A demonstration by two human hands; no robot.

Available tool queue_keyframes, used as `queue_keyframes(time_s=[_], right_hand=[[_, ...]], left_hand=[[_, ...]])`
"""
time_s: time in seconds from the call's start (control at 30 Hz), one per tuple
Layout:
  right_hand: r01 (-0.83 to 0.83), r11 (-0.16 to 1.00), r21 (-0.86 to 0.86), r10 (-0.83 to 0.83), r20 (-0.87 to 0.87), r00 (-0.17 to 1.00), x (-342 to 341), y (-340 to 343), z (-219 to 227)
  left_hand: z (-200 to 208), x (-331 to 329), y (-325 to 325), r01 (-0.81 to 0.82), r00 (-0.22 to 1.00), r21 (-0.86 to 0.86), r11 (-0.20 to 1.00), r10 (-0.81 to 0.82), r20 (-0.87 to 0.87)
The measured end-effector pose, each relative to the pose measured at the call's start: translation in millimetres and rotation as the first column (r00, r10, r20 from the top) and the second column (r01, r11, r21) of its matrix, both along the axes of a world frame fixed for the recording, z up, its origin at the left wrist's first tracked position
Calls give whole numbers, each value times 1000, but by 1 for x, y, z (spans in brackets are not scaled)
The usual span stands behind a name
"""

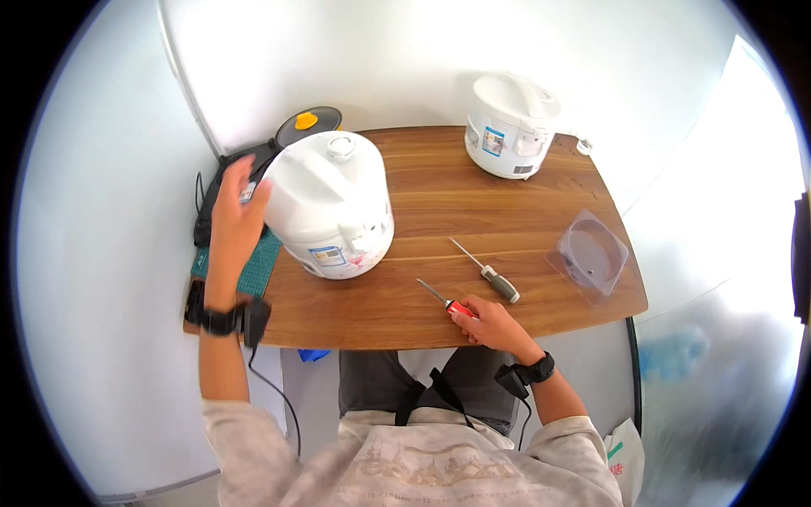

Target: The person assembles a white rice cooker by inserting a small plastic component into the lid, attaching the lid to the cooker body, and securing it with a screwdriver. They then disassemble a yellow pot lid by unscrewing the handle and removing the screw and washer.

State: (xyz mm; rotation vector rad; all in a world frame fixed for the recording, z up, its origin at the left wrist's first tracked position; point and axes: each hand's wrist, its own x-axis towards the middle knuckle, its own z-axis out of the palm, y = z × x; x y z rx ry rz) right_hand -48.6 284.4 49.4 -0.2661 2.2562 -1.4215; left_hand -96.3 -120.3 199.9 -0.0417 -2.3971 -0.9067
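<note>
A large white rice cooker (325, 207) with a handle on its lid stands at the left of the wooden table. Beside its left side, my left hand (239, 207) is raised with thumb and fingers apart; whether it touches the cooker I cannot tell. Near the table's front edge, my right hand (490, 324) grips a red-handled screwdriver (459, 308), its shaft pointing away to the left. A second screwdriver (498, 283) with a grey and white handle lies on the wood just beyond that hand.
A smaller white rice cooker (509, 127) stands at the back right. A clear plastic tray (590, 253) lies at the right. Behind the large cooker are a dark round lid with a yellow knob (307, 122) and a black bag (205, 224); a green mat (258, 269) lies at the left.
</note>
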Motion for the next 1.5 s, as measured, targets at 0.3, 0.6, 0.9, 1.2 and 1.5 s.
queue_keyframes(time_s=[0.3,0.6,0.9,1.2,1.5], right_hand=[[110,981,-160,-97,86,992,-3,4,-5],[220,923,-316,-154,222,963,-2,9,-16],[208,923,-324,-127,255,959,-5,11,-13],[259,916,-305,-170,289,942,-7,11,-11],[252,921,-298,-169,278,946,-9,12,-16]], left_hand=[[-76,43,28,2,951,297,955,-94,295],[-74,-11,62,27,976,164,986,-61,207],[-64,-106,118,38,961,15,999,-41,274],[-63,-186,151,68,934,98,993,-98,344],[-73,-227,158,46,949,85,995,-70,307]])
